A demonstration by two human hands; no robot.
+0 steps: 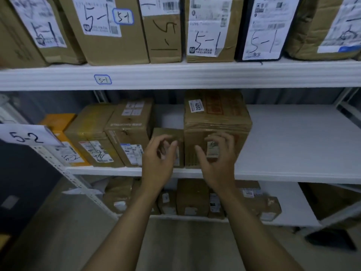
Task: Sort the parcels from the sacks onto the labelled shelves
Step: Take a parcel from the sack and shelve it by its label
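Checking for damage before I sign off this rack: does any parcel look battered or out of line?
The far-right parcel on the 5-1 shelf looks crumpled and bulging, unlike its square neighbours. The large taped box on the middle shelf is creased along its top edge. Nothing spilled.

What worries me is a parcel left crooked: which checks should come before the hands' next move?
1. Small box sits flat on the middle shelf: ok.
2. Large box beside it stands upright: ok.
3. Left hand holds nothing: ok.
4. Right hand clear of the large box: cannot tell.
5. Small box's label matches the 5-2 tag: cannot tell, hand covers it.
6. Bare shelf right of the large box: ok.
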